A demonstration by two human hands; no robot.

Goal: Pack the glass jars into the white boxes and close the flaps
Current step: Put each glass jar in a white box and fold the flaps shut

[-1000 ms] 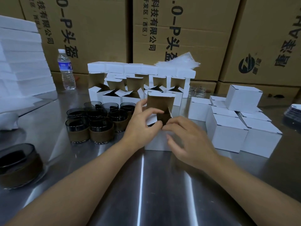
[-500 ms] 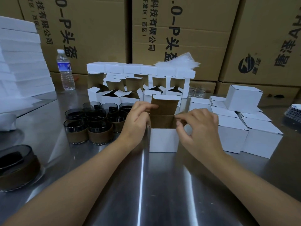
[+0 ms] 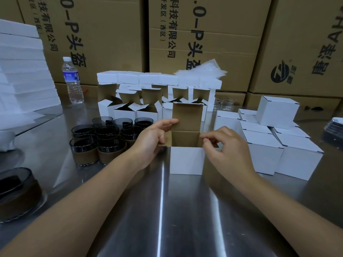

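Fingers (image 3: 169,123) of the left hand (image 3: 152,143), with sleeved glass jars (image 3: 104,143) clustered at their 9 o'clock, lie loosely apart. The index tip touches the upright lid flap (image 3: 187,117), and the hand covers the left rim of the white box (image 3: 185,160). That box stands open on the desk (image 3: 167,210), brown inside and too dark to show any contents. Right hand (image 3: 230,151) fingers (image 3: 209,135) curl at its 3 o'clock rim, hiding the flap there; whether they pinch it I cannot tell. Closed boxes (image 3: 263,154) sit further out at 3 o'clock.

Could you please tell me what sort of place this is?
Probably a warehouse packing station: large brown cartons stacked behind a steel table holding white boxes and glass jars.
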